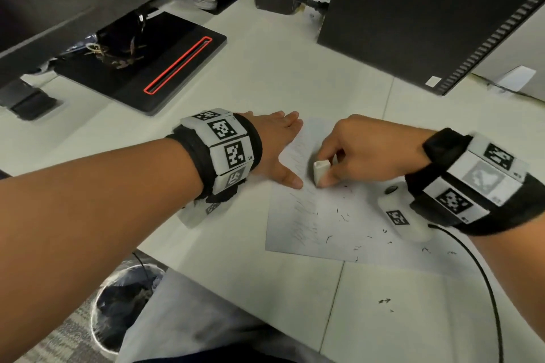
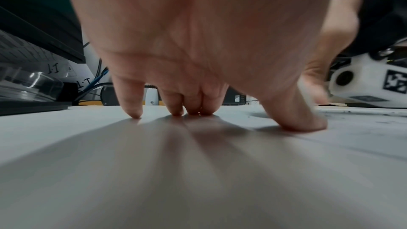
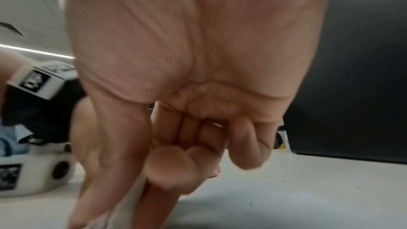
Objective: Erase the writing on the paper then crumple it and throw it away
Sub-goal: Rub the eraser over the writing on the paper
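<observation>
A person's right hand pinches a small white block eraser between thumb and fingertips and sets it against a white sheet of paper lying on the pale grey bench, while the left hand, fingers straight and spread, presses flat on the sheet's far left edge with the thumb on the paper. Faint pencil scribbles remain down the left side of the sheet, and dark eraser crumbs are scattered over its near right part and on the bench beyond it. A round wire wastebasket with a dark liner stands on the floor below the bench's near left edge. The thin sheet could wrinkle or tear if the eraser drags hard toward the pinning hand, or slide if that hand eases off; crumbs may smear back into the paper. In the left wrist view, handwritten labels reading "I.T" show on pale objects at the far left; other labels are too small to read. A black monitor base with a red slot sits far left, a black computer tower far right.
</observation>
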The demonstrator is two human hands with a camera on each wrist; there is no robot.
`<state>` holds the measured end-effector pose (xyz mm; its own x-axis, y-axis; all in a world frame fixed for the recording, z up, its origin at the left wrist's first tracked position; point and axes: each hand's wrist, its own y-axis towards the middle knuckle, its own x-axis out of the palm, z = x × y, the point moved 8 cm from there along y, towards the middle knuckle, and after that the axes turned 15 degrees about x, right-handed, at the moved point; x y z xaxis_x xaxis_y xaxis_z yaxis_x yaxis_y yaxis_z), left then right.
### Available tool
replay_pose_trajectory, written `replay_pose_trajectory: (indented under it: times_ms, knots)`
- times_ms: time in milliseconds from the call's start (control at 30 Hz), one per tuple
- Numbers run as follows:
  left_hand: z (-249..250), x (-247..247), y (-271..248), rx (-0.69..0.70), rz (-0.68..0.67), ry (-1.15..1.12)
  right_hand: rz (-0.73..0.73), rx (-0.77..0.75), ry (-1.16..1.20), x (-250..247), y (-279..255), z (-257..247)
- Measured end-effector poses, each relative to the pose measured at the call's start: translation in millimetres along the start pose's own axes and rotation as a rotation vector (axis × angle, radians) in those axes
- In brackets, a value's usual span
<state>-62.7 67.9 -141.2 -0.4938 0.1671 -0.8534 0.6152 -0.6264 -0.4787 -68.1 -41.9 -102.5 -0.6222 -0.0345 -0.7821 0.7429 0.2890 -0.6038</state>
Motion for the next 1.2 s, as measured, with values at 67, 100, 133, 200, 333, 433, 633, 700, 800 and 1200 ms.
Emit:
replay_pose_trajectory:
  times_ms: [67,100,133,200,333,433,633,700,800,1200]
  knots:
    - [0.6,0.3,1.1,0.004,0.002,0.005,-0.039,-0.015,-0.026,2.7,-2.4,-3.1]
    - [0.6,0.6,1.0,0.004,0.002,0.007,-0.004,-0.011,-0.027,-3.5,1.3,-3.4]
    - [0.4,1.1,0.7,0.004,0.0,0.009,0.064,0.006,-0.022,-13.4,8.5,-1.4]
    - [0.3,0.2,-0.2,0.007,0.002,0.012,0.226,0.067,0.02,-38.5,23.6,5.8]
    - [3.0,-1.1,-1.7,0.005,0.0,0.014,0.344,0.118,0.058,-54.5,34.1,13.1]
    - [3.0,-1.1,-1.4,0.0,-0.003,0.02,0.28,0.062,-0.02,-33.2,23.0,4.7]
    - [7.2,-7.5,0.9,-0.024,-0.035,0.124,0.147,0.062,0.041,-17.8,8.2,7.0]
    - [11.2,-14.1,-0.4,-0.028,-0.003,0.159,0.169,0.091,0.06,-23.7,13.7,9.8]
    - [21.5,-22.1,-5.6,0.009,0.103,0.2,0.198,0.089,0.03,-24.7,17.8,6.9]
    - [20.3,7.8,-16.8,0.033,-0.016,0.11,0.365,0.117,0.0,-37.5,19.3,7.8]
